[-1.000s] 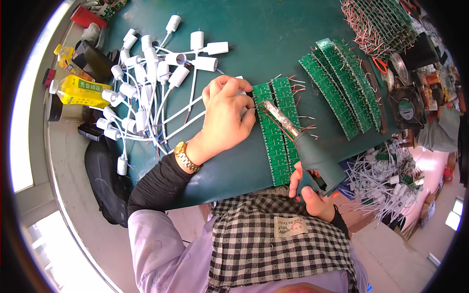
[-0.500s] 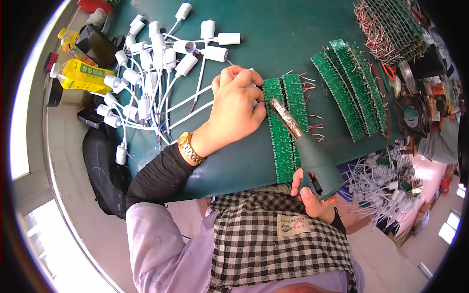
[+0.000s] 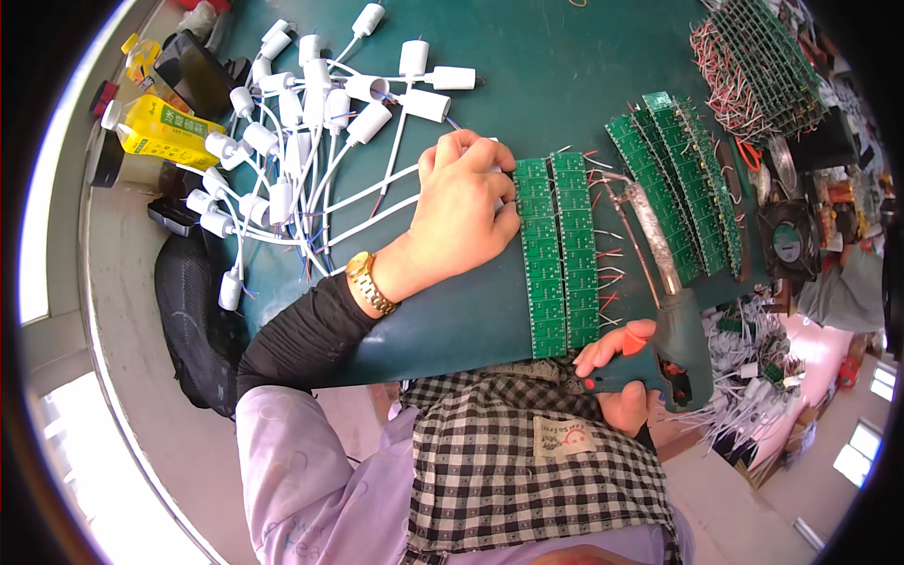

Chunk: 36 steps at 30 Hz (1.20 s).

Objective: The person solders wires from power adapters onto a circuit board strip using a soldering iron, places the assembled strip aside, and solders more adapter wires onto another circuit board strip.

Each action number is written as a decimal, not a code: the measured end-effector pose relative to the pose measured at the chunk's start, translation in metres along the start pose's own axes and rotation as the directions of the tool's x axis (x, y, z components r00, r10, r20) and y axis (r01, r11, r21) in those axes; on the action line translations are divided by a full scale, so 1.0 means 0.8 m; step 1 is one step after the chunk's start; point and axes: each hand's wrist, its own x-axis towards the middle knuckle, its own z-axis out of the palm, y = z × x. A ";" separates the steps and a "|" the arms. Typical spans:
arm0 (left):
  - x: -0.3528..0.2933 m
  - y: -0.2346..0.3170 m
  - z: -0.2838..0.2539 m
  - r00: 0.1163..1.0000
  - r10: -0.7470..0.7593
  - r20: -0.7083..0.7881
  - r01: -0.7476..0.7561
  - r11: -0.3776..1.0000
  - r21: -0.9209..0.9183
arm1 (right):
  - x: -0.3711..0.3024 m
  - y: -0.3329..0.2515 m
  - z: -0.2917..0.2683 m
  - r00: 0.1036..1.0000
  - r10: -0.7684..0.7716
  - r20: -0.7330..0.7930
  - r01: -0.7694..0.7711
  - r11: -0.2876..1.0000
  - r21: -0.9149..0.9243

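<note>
In my right hand point(image 3: 621, 377) is a green soldering gun point(image 3: 680, 344), gripped by its handle. Its metal barrel slants up and left, with a thin tube alongside, and the tip lies over the wires at the right edge of two green circuit board panels point(image 3: 544, 273). These panels lie side by side, red and white wires sticking out on the right. At their upper left edge my left hand point(image 3: 466, 198) is closed, fingers curled around the ends of white cables point(image 3: 388, 217); its fingertips are partly hidden. Left of it spreads a pile of white lamp holders point(image 3: 369, 122) on cables.
More green board panels point(image 3: 673, 179) stand at right, behind the soldering gun. A wired board stack point(image 3: 763, 71) sits at the far right, near a small black fan point(image 3: 789, 235). Yellow bottle point(image 3: 168, 130) and black bag point(image 3: 193, 320) line the left edge; more cabled holders point(image 3: 753, 367) lie below right.
My right hand has swung the soldering gun right, taking its tip off the left panel's upper part to the wires on the right. My left hand stays closed at the panel edge.
</note>
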 end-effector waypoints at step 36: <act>-0.009 0.005 -0.010 0.987 0.150 -0.055 -0.151 0.988 -0.024 | -0.006 0.014 0.003 0.999 0.005 -0.036 -0.001 0.993 0.116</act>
